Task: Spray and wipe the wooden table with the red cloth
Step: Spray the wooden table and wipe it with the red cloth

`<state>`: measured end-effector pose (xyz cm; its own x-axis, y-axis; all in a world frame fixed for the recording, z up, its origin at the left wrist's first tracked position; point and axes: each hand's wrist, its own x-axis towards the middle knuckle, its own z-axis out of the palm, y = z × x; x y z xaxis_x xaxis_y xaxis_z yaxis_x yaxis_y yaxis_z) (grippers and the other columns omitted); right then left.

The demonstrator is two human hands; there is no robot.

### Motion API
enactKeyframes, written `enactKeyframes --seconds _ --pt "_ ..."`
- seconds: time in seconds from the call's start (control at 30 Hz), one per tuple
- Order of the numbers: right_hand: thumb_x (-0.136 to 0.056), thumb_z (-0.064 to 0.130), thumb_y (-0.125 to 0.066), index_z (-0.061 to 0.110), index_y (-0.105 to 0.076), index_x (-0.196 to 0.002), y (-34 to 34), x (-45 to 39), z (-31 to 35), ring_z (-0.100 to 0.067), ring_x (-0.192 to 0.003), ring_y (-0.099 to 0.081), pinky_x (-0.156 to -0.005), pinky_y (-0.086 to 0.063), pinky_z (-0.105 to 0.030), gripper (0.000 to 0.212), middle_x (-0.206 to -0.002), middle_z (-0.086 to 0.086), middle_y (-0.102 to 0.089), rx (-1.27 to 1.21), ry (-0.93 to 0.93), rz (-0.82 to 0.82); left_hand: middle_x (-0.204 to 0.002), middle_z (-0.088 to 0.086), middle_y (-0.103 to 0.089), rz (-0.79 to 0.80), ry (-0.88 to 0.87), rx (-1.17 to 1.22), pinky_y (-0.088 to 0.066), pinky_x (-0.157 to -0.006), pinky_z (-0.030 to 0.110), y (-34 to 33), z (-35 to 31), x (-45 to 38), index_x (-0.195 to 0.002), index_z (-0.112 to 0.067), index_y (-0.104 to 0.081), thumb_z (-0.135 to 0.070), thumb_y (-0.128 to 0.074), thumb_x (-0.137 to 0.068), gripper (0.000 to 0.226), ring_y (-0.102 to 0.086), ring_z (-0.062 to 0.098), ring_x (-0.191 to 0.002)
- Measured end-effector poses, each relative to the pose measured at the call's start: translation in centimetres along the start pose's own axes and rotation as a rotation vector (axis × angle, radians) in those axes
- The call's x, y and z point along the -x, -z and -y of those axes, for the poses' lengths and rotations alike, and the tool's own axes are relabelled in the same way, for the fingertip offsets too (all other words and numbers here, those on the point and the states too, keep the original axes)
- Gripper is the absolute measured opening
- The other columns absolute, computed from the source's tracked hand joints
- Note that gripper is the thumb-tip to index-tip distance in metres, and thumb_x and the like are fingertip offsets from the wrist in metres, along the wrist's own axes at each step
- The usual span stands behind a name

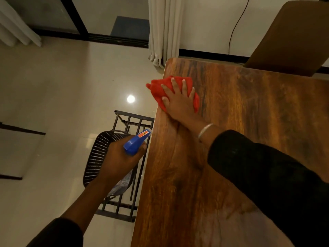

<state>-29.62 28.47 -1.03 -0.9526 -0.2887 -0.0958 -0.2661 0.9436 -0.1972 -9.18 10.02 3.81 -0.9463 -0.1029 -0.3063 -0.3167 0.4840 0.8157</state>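
The wooden table fills the right half of the view, its left edge running down the middle. A bunched red cloth lies near the table's far left corner, partly hanging over the edge. My right hand presses flat on the cloth with fingers spread. My left hand is off the table to the left, wrapped around a spray bottle with a blue trigger head, nozzle pointing toward the table edge. The bottle's body is mostly hidden below my hand.
A black perforated chair and a dark metal rack stand on the glossy tiled floor beside the table's left edge. A brown chair back rises at the far right. A curtain hangs behind the table's corner.
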Motion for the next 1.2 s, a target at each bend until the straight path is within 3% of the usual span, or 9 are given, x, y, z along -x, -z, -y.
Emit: enactKeyframes --seconds 0.1,0.23,0.33,0.57,0.8,0.93,1.03,1.1,1.2 --pt "-0.109 0.053 -0.023 0.039 -0.024 -0.165 -1.4 2.1 1.8 -0.042 -0.162 0.000 -0.124 -0.008 -0.072 0.058 -0.177 -0.004 -0.007 0.031 0.136 -0.017 -0.071 0.002 -0.064 -0.070 -0.104 -0.028 -0.048 -0.061 0.013 0.4 -0.4 0.2 -0.082 -0.030 -0.056 -0.022 -0.066 -0.090 0.015 -0.062 0.013 -0.062" --pt "-0.107 0.058 -0.031 0.043 -0.025 -0.162 -4.7 14.4 2.2 -0.039 -0.162 0.003 -0.124 0.001 -0.070 0.058 -0.177 0.000 -0.010 0.059 0.630 0.074 -0.063 -0.001 -0.062 -0.127 -0.124 0.008 -0.047 -0.056 0.006 1.1 -1.1 -0.4 -0.079 -0.031 -0.055 -0.036 -0.064 -0.086 0.012 -0.063 0.006 -0.059" --pt "-0.109 0.058 -0.031 0.043 -0.027 -0.161 -4.5 13.9 0.2 -0.034 -0.163 0.002 -0.127 0.005 -0.064 0.055 -0.176 0.003 -0.015 0.059 0.812 0.110 -0.061 0.000 -0.062 -0.112 -0.136 0.001 -0.048 -0.055 0.006 1.1 -1.3 -0.9 -0.080 -0.032 -0.055 -0.043 -0.061 -0.082 0.013 -0.063 0.004 -0.058" --pt "-0.110 0.053 -0.027 0.036 -0.015 -0.168 0.5 -1.9 -1.9 -0.038 -0.162 0.000 -0.126 -0.007 -0.069 0.061 -0.177 -0.005 -0.004 0.019 0.115 0.029 -0.061 -0.001 -0.060 -0.125 -0.156 -0.060 -0.047 -0.055 0.006 0.4 -1.7 0.0 -0.077 -0.032 -0.053 -0.040 -0.064 -0.085 0.015 -0.061 0.004 -0.059" --pt "-0.108 0.054 -0.029 0.039 -0.015 -0.167 -4.8 17.3 2.7 -0.040 -0.162 0.002 -0.124 -0.004 -0.070 0.062 -0.177 -0.005 -0.003 -0.009 0.266 -0.036 -0.062 0.005 -0.063 -0.112 -0.146 -0.066 -0.048 -0.053 0.016 0.5 -2.8 2.2 -0.078 -0.028 -0.057 -0.036 -0.067 -0.086 0.015 -0.063 0.016 -0.054" --pt "-0.107 0.054 -0.033 0.042 -0.014 -0.167 -5.4 27.3 -2.1 -0.035 -0.163 -0.003 -0.125 -0.006 -0.068 0.064 -0.178 0.001 -0.002 0.031 0.299 0.009 -0.061 0.004 -0.063 -0.030 -0.164 -0.080 -0.051 -0.054 0.025 0.0 -3.9 3.2 -0.079 -0.023 -0.057 -0.040 -0.063 -0.085 0.019 -0.063 0.013 -0.052" --pt "-0.107 0.052 -0.030 0.041 -0.019 -0.166 -1.6 24.8 -9.4 -0.035 -0.163 -0.007 -0.122 -0.018 -0.071 0.062 -0.177 0.001 -0.004 0.066 -0.035 0.002 -0.067 -0.006 -0.067 -0.009 -0.183 -0.104 -0.054 -0.061 0.026 -0.1 -5.1 4.6 -0.079 -0.031 -0.060 -0.045 -0.072 -0.080 0.018 -0.064 0.007 -0.061" --pt "-0.108 0.052 -0.029 0.040 -0.017 -0.167 0.9 22.7 -12.5 -0.036 -0.163 -0.002 -0.124 -0.012 -0.071 0.061 -0.178 0.000 -0.001 0.000 -0.330 0.008 -0.062 -0.005 -0.065 0.032 -0.200 -0.139 -0.049 -0.055 0.023 -0.5 -5.7 5.7 -0.076 -0.031 -0.057 -0.048 -0.068 -0.081 0.021 -0.062 0.006 -0.055" --pt "-0.110 0.052 -0.028 0.038 -0.014 -0.168 0.6 23.6 -10.2 -0.039 -0.162 0.002 -0.125 -0.003 -0.069 0.061 -0.178 -0.002 0.000 -0.065 -0.481 -0.023 -0.057 -0.001 -0.060 0.113 -0.213 -0.163 -0.045 -0.055 0.027 -1.4 -6.7 7.8 -0.074 -0.028 -0.054 -0.036 -0.064 -0.089 0.021 -0.059 0.012 -0.049"
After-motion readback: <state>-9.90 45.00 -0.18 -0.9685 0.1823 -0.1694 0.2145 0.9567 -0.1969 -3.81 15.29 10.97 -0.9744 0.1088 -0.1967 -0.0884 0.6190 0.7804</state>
